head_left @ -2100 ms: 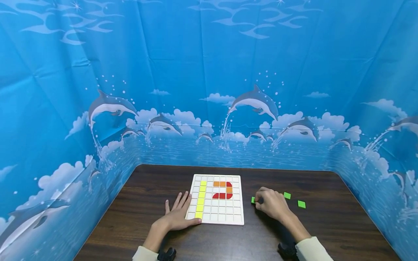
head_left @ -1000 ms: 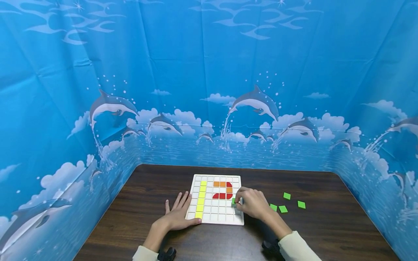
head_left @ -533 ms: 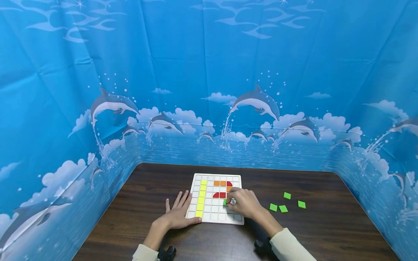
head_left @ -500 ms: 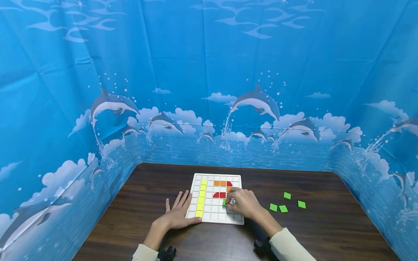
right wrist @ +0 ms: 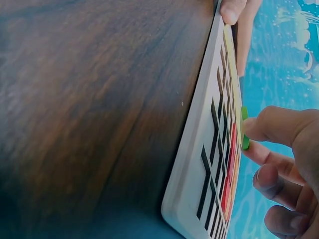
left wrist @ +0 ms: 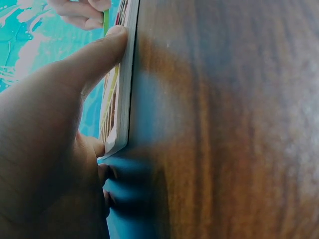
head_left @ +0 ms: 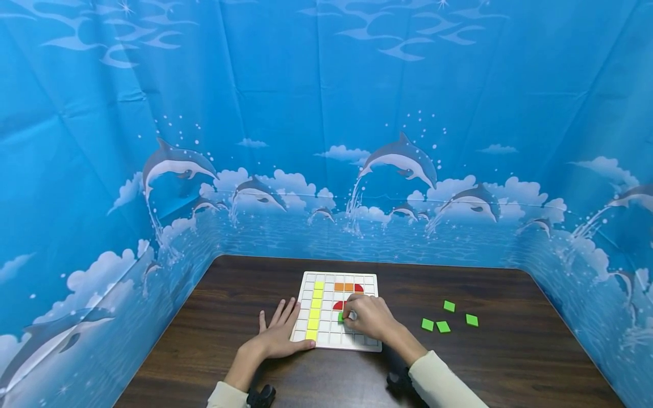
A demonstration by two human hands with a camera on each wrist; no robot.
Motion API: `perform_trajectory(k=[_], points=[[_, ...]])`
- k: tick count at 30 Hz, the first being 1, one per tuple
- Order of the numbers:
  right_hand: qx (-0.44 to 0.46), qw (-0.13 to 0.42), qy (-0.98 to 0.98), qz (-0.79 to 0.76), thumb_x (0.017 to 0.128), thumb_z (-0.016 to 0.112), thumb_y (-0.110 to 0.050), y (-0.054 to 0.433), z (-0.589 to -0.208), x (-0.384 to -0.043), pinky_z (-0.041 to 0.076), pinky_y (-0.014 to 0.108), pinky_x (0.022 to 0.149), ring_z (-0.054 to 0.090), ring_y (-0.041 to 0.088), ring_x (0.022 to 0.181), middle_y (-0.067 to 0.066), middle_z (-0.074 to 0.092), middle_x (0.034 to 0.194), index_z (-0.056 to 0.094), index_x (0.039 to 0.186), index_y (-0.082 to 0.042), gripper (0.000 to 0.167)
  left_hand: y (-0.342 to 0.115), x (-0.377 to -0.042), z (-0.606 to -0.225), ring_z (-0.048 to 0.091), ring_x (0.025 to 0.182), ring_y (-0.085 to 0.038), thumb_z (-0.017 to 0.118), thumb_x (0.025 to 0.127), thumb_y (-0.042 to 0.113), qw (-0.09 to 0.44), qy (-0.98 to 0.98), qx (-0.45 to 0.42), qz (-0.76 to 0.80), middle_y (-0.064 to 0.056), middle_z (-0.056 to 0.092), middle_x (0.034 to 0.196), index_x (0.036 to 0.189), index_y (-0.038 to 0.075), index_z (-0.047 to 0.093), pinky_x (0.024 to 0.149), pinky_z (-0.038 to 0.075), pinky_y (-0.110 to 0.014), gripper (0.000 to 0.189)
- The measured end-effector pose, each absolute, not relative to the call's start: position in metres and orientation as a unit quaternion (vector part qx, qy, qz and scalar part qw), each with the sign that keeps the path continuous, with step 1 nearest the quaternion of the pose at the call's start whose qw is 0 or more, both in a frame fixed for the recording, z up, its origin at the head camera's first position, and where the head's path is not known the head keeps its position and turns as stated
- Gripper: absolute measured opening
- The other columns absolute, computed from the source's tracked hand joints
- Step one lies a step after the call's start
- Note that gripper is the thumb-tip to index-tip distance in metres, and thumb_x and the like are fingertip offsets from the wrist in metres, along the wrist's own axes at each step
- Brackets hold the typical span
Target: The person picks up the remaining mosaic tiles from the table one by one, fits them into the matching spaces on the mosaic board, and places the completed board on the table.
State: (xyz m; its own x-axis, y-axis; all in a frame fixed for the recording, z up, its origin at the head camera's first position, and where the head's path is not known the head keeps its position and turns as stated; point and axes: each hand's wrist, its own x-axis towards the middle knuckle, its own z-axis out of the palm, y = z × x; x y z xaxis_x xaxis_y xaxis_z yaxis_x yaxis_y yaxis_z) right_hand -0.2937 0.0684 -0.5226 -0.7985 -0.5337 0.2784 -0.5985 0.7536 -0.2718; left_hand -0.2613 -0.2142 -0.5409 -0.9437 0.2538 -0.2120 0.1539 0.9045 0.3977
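Clock from centre of the white grid board (head_left: 333, 339), head view. Right hand (head_left: 371, 317) pinches a green square tile (head_left: 340, 318), thumb and finger, over mid-board; contact with grid unclear. Left hand (head_left: 278, 340) at 8 o'clock, fingers spread, thumb on the 7 o'clock edge. Yellow column (head_left: 315, 309) at 9, orange tiles (head_left: 343, 287) at 12, red quarter-round (head_left: 359, 288) at 1. Four loose green tiles (head_left: 443, 327) on dark wood surface (head_left: 520, 351), 3 o'clock.

Dark wood-grain tabletop (head_left: 520, 351) shows rounded far corners. Creased blue backdrop (head_left: 275, 96), apparently fabric, stands behind and at both sides, bearing printed dolphins (head_left: 402, 154) and clouds (head_left: 291, 184).
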Motion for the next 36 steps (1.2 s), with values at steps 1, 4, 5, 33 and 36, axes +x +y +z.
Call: perform_trajectory(k=[1,4,5,33,36], points=[[0.303,0.091,-0.932,0.175,0.088,0.087,-0.024,0.067,-0.523,-0.294,0.047,0.022,0.062,0.068,0.007,0.086,-0.008,0.077,0.099,0.085,0.085,-0.022,0.004,-0.214,-0.261,-0.541,0.004,0.168,-0.037,0.065,0.087,0.081,0.13,0.968,0.105,0.189,-0.01,0.011,0.181,0.172,0.013,0.019,0.123,-0.005,-0.081,0.119],[0.307,0.087,-0.931,0.178,0.089,0.087,-0.023,0.064,-0.524,-0.296,0.048,0.022,0.063,0.069,0.008,0.088,-0.007,0.078,0.101,0.085,0.087,-0.021,0.003,-0.215,-0.263,-0.545,0.004,0.168,-0.038,0.064,0.086,0.083,0.127,0.967,0.108,0.19,-0.011,0.011,0.181,0.172,0.013,0.02,0.122,-0.005,-0.082,0.119],[0.308,0.088,-0.93,0.181,0.089,0.086,-0.022,0.063,-0.525,-0.297,0.048,0.022,0.063,0.07,0.008,0.088,-0.007,0.078,0.101,0.086,0.087,-0.021,0.002,-0.215,-0.263,-0.546,0.004,0.168,-0.038,0.064,0.085,0.084,0.126,0.966,0.11,0.196,-0.011,0.011,0.181,0.172,0.013,0.02,0.121,-0.006,-0.082,0.121],[0.327,0.067,-0.926,0.176,0.094,0.083,-0.019,0.055,-0.527,-0.298,0.042,0.02,0.054,0.064,0.004,0.075,-0.008,0.075,0.104,0.087,0.095,-0.021,0.004,-0.213,-0.262,-0.542,0.004,0.167,-0.041,0.065,0.084,0.084,0.125,0.962,0.111,0.214,-0.014,0.013,0.18,0.172,0.011,0.021,0.12,-0.01,-0.083,0.123],[0.339,0.067,-0.924,0.164,0.094,0.083,-0.02,0.057,-0.524,-0.296,0.042,0.021,0.055,0.063,0.004,0.073,-0.007,0.074,0.104,0.088,0.1,-0.019,0.007,-0.213,-0.261,-0.542,0.003,0.167,-0.04,0.065,0.086,0.083,0.125,0.964,0.112,0.208,-0.014,0.012,0.18,0.172,0.011,0.02,0.12,-0.01,-0.083,0.121]])
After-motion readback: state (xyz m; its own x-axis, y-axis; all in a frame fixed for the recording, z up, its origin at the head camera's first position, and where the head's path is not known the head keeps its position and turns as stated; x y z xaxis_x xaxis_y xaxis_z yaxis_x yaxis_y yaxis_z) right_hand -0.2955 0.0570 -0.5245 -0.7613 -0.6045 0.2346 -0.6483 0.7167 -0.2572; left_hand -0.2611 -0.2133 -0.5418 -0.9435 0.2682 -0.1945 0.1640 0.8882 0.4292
